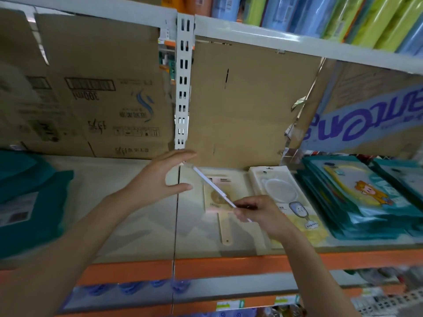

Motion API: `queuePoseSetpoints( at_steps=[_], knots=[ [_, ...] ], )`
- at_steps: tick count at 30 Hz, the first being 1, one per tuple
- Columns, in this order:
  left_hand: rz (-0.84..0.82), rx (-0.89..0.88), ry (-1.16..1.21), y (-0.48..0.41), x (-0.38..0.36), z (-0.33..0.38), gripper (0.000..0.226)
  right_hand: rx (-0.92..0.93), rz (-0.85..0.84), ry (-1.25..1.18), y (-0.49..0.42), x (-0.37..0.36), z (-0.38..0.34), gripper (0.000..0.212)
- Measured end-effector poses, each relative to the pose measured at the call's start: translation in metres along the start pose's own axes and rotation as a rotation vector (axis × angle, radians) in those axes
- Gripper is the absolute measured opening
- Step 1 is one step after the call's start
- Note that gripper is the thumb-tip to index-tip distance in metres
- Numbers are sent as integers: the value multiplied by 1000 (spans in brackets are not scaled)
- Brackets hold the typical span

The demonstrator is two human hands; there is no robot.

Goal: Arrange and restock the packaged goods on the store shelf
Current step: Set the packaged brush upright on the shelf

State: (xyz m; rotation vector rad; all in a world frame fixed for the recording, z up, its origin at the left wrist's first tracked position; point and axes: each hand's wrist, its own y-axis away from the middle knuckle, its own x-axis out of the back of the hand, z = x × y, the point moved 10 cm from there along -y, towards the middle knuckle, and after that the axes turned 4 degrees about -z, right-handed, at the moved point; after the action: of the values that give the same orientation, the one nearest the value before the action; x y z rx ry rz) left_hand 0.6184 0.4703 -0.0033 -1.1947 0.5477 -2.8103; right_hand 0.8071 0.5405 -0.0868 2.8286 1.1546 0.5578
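My right hand [258,213] pinches the near end of a thin flat packet [211,185], seen edge-on as a white strip that slants up to the left. My left hand [160,179] is open at the packet's far end, fingers and thumb spread around it; I cannot tell if they touch it. Under the packet, a beige pack with a wooden paddle [220,211] lies flat on the shelf [137,202]. Beside it on the right lies a white and yellow pack with a round clear window [281,191].
A stack of teal packs with a cartoon figure [357,193] fills the shelf's right side. Dark teal packs [29,197] lie at the left. Cardboard sheets [240,99] line the back. A slotted white upright [183,83] divides the bays. The orange shelf edge [229,264] runs in front.
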Motion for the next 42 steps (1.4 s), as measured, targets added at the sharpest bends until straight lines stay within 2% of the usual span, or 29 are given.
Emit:
queuePoseSetpoints(
  at_steps=[2,6,9,12,13,15,18,21,24,29,31,34,36,38,42],
  knots=[
    [-1,13,91,-7,6,8,46,-37,-76,-100,5,-7,-3,10],
    [-5,37,246,-21,8,12,15,-81,-188,-179,11,-13,-9,29],
    [-26,30,251,-26,6,18,19,-86,-213,-200,13,-14,-12,29],
    [-63,48,308,-29,7,21,25,-47,-176,-169,11,-12,-17,37],
    [-75,53,322,-29,9,22,24,-25,-152,-153,11,-10,-20,33],
    [-116,69,301,-32,12,25,18,25,-92,-113,11,-4,-27,15],
    [-216,133,266,-35,14,26,1,78,-84,41,14,-7,-35,18],
    [-330,170,212,-42,10,26,1,98,-166,154,20,-25,-36,16],
    [-387,186,154,-50,3,29,6,117,-215,155,24,-39,-34,14],
    [-393,221,86,-60,-6,34,1,170,-167,216,24,-41,-29,11],
    [-350,224,52,-63,-6,34,10,187,-139,243,23,-38,-28,13],
    [-198,232,28,-66,1,26,51,168,-95,198,23,-31,-20,8],
    [-80,247,55,-61,7,15,68,140,-55,104,22,-25,-13,16],
    [-8,289,113,-53,5,0,72,108,-31,2,23,-19,-7,22],
    [14,494,288,-31,-23,-36,53,51,15,-98,22,-15,9,21]
  ],
)
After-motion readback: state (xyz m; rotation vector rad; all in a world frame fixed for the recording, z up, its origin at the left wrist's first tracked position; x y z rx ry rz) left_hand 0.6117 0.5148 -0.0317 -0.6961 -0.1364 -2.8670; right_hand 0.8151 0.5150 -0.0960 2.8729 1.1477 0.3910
